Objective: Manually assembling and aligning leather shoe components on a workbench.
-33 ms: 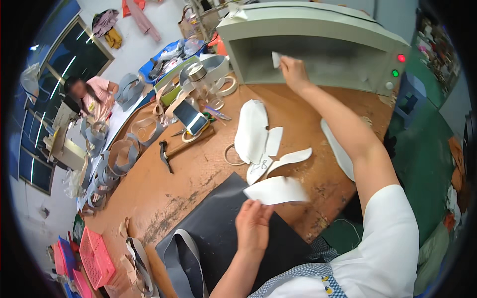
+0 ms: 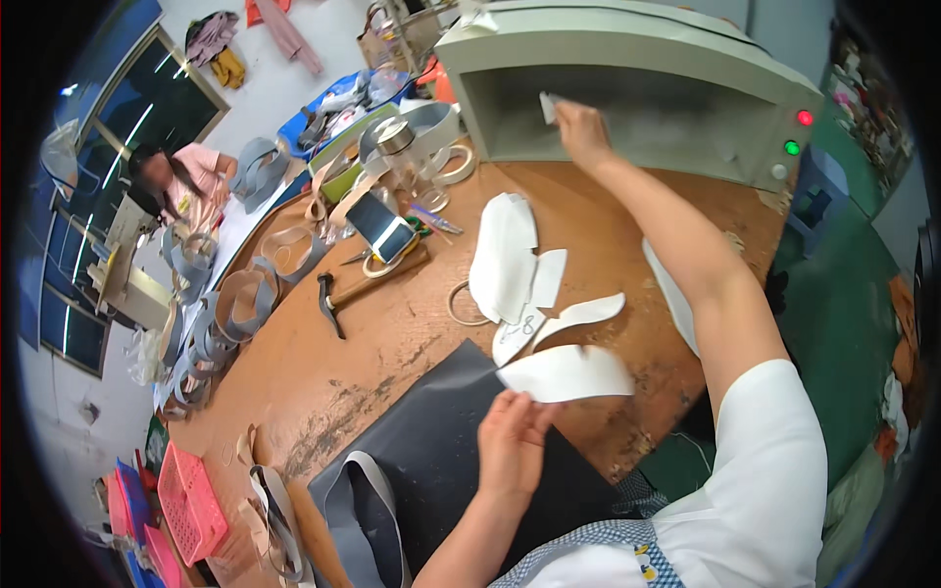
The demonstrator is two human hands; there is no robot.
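My left hand [image 2: 512, 439] pinches one end of a curved white sheet piece [image 2: 573, 373], holding it over the edge of a black sheet [image 2: 441, 431]. The far end of that piece is blurred. Up at the mouth of a pale green box-shaped machine [image 2: 637, 47], my right hand [image 2: 585, 135] is closed on a small white piece [image 2: 548, 108], mostly hidden by the fingers. Between the hands lie more white cut pieces: a stack of long rounded ones [image 2: 502, 257], a narrow curved one [image 2: 583, 316] and one with handwriting [image 2: 517, 338]. Another white piece [image 2: 668, 294] shows partly behind my right forearm.
Left on the wooden table [image 2: 392, 343] lie a hammer [image 2: 372, 282], a phone [image 2: 380, 225], tape rolls and a glass jar [image 2: 410, 167]. Grey straps [image 2: 243, 304] line its far left edge. A pink basket [image 2: 189, 500] stands lower left. Another person [image 2: 186, 181] sits far left.
My left hand and its white piece have shifted slightly right. My right hand stays at the machine's opening. The whole view has moved a little.
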